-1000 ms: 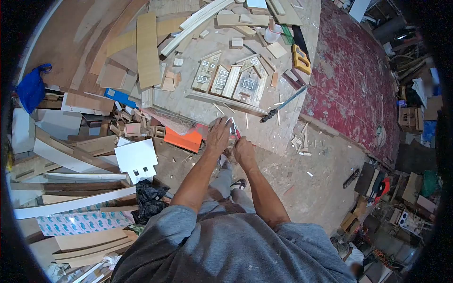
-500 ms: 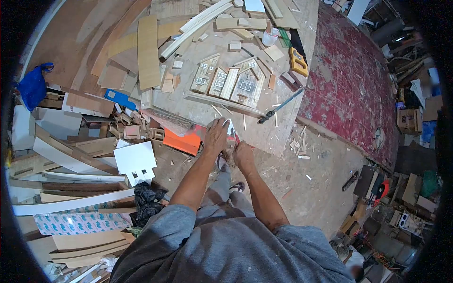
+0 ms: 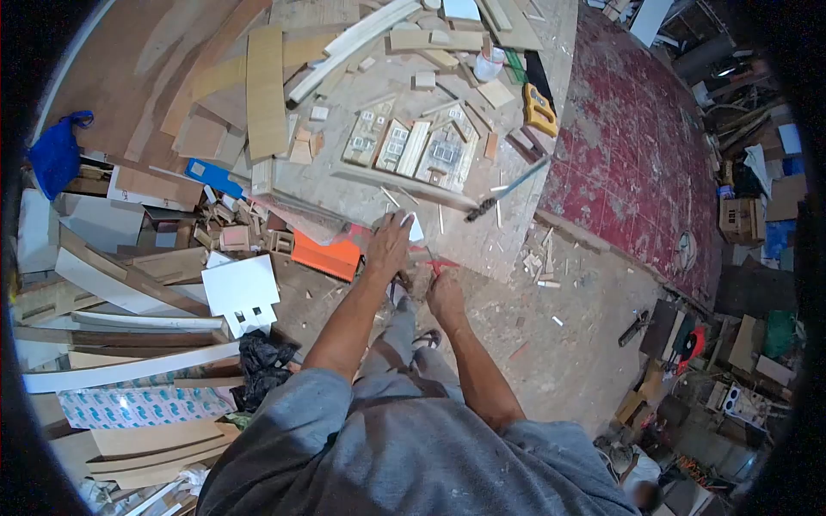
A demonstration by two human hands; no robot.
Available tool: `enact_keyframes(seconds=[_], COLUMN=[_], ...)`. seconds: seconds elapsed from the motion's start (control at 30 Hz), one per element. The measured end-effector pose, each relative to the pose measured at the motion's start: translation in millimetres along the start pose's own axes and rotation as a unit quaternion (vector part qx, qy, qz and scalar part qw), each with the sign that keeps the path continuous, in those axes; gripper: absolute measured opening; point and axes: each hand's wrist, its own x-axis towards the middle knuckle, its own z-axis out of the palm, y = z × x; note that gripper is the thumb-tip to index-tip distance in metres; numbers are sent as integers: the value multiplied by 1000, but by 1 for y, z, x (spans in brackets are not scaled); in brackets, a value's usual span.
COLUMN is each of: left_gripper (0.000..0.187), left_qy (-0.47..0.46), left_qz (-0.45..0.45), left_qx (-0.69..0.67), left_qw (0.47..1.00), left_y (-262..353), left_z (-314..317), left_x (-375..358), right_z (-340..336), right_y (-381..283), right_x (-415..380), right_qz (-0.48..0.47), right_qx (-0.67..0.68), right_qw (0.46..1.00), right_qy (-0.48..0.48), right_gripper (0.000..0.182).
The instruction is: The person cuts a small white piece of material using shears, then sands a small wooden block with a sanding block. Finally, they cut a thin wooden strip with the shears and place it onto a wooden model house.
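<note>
Left hand (image 3: 389, 245), palm down on the near side of the house model (image 3: 413, 148), has fingers close together at a white piece (image 3: 416, 229), thumb hidden, can't tell if pinching; right hand (image 3: 445, 294), also on the model's near side, is fisted around a red-handled tool (image 3: 437, 266), grip partly covered, thin tip hard to make out. White piece is small, flat and plain, left part hidden by fingers; beyond, a stick (image 3: 516, 183) with a dark end lies just right of the model.
</note>
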Motion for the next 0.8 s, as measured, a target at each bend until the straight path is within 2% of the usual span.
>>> enact_keyframes(seconds=[0.03, 0.1, 0.17, 0.23, 0.27, 0.43, 0.8], left_gripper=[57, 58, 58, 60, 60, 63, 52], left_qy=[-6, 64, 48, 50, 48, 20, 41], left_qz=[-1, 53, 43, 36, 38, 7, 27], left_qx=[-3, 5, -38, -82, -82, -88, -88], left_qw=[1000, 997, 997, 995, 995, 996, 995], left_y=[-2, -12, -16, -15, -14, -13, -14], left_z=[9, 12, 8, 9, 9, 3, 2], left_x=[-8, 0, 1, -3, -1, 1, 4], right_z=[5, -5, -11, -19, -17, 10, 10], right_y=[6, 13, 9, 0, -5, -28, -36], right_x=[-9, -7, 6, 9, 18, 66, 66], right_qz=[-1, -11, -21, -18, -15, 18, 51], right_qx=[3, -9, -17, 40, 41, 46, 19], right_qw=[1000, 1000, 998, 999, 999, 999, 997], right_qy=[3, -24, -50, 20, 22, -9, -53], right_gripper=[40, 41, 42, 45, 45, 46, 50])
